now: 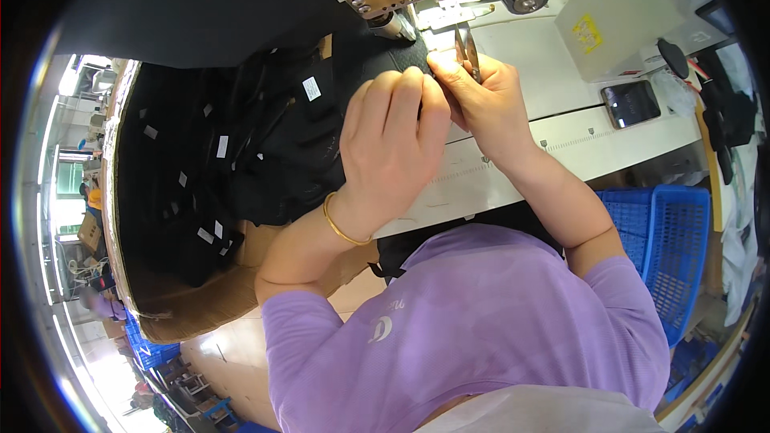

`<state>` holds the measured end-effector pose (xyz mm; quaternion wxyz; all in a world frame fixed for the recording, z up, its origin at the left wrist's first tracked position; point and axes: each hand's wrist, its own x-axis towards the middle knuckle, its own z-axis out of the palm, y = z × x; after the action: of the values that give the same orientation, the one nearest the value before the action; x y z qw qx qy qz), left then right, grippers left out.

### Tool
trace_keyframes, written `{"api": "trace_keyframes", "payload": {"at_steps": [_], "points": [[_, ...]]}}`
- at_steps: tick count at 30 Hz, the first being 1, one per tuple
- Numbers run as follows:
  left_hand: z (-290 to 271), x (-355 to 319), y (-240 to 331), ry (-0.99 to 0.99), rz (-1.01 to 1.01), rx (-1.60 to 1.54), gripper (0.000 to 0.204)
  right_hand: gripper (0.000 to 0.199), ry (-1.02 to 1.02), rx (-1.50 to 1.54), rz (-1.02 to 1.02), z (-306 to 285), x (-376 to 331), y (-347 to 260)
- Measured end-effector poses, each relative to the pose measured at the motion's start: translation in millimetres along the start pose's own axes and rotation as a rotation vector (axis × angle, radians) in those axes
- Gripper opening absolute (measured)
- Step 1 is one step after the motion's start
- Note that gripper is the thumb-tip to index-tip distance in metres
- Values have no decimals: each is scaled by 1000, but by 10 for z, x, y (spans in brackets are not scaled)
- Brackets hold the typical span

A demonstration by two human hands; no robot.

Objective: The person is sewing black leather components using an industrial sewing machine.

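fabric (365, 52), black, spreads leftward from just beyond the curled left hand (391, 132), the nearer, its grip hidden, the right hand (491, 108) close beside it holding dark snips (472, 52), blades pointing away

You are holding both hands close together in front of you. Your left hand (393, 136) is showing its back, and its fingers (403, 100) are bending over, so their tips are hiding. Your left arm (301, 252) is slanting up to the right, and its wrist (355, 202) is pointing that way too. Your right hand (493, 108) is reaching a bit farther out, just beside the left one. Its thumb (455, 76) is pointing up and left. Your right arm (565, 200) is slanting up to the left.
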<state>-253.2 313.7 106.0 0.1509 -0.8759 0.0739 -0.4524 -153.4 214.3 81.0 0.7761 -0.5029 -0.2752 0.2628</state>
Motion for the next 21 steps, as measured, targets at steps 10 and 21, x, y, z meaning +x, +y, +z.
{"api": "trace_keyframes", "payload": {"at_steps": [10,21], "points": [[168,74,-135,8,-10,-20,24,32,-20,-9,-14,-8,7,-6],[138,-88,-183,84,-116,105,29,28,-62,-37,43,-97,-110,48]]}}
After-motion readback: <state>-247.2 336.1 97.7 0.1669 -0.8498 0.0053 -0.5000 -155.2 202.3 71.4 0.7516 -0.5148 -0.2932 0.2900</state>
